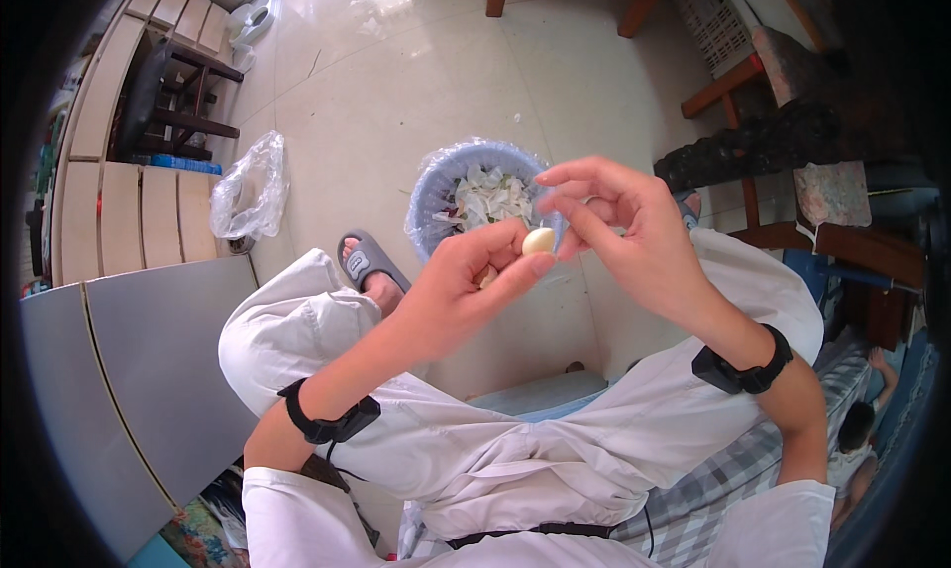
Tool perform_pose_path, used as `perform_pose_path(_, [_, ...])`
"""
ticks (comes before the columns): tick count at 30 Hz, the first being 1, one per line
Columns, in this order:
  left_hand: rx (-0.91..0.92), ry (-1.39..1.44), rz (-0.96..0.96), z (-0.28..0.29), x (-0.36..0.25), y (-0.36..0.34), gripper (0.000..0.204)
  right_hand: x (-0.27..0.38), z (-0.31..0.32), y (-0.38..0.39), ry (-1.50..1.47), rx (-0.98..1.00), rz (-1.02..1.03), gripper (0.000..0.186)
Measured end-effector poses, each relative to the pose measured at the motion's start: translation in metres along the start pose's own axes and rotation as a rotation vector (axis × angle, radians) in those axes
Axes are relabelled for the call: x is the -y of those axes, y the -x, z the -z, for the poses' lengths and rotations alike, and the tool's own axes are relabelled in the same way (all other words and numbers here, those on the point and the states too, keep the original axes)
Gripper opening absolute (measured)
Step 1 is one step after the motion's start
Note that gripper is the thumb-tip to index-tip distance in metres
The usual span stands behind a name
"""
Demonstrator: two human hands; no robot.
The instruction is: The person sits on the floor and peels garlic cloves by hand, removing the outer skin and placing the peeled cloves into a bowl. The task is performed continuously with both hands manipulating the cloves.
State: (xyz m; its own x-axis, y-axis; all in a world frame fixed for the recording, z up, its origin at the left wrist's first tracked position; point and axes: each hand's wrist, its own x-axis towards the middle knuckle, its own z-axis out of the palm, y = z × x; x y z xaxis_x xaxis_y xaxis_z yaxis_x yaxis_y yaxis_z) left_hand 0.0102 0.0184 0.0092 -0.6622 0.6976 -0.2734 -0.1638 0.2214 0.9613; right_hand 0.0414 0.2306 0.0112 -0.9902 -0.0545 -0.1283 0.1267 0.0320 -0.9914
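Observation:
My left hand is closed around a few pale garlic cloves. One peeled, cream-coloured garlic clove stands out between its thumb and forefinger. More cloves show partly in the curl of its fingers. Just to the right, my right hand hovers with its fingers apart, the thumb close to the left thumb tip. Some of its fingertips are smeared by motion, and I see nothing held in them. Below both hands stands a light blue basket bin lined with clear plastic, with whitish peelings inside.
On the floor at left lies a crumpled clear plastic bag, near a dark stool. A grey slipper is on my left foot. Wooden furniture stands at right. Someone else is at the lower right.

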Motion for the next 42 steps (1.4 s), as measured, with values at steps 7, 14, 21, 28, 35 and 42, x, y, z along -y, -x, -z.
perform_pose_path(7, [-0.162,-0.421,-0.251,-0.005,0.009,0.001,0.021,0.005,0.000,0.000,-0.096,0.111,-0.028,0.018])
perform_pose_path(14, [-0.200,-0.389,-0.188,-0.002,0.000,0.004,0.017,0.003,0.000,0.002,-0.022,0.164,-0.018,0.018])
perform_pose_path(21, [-0.269,-0.381,-0.301,0.001,0.002,0.005,0.020,0.013,-0.002,0.005,-0.139,0.175,-0.052,0.019])
perform_pose_path(28, [-0.279,-0.394,-0.377,0.002,0.003,0.005,0.021,0.014,-0.004,0.011,-0.053,0.171,0.037,0.020])
perform_pose_path(35, [-0.271,-0.400,-0.365,0.003,0.003,0.004,0.022,0.013,-0.004,0.011,-0.083,0.179,0.027,0.018])
perform_pose_path(42, [-0.151,-0.073,-0.148,0.003,0.000,0.009,0.027,0.016,-0.002,0.011,-0.269,0.213,-0.112,0.016])
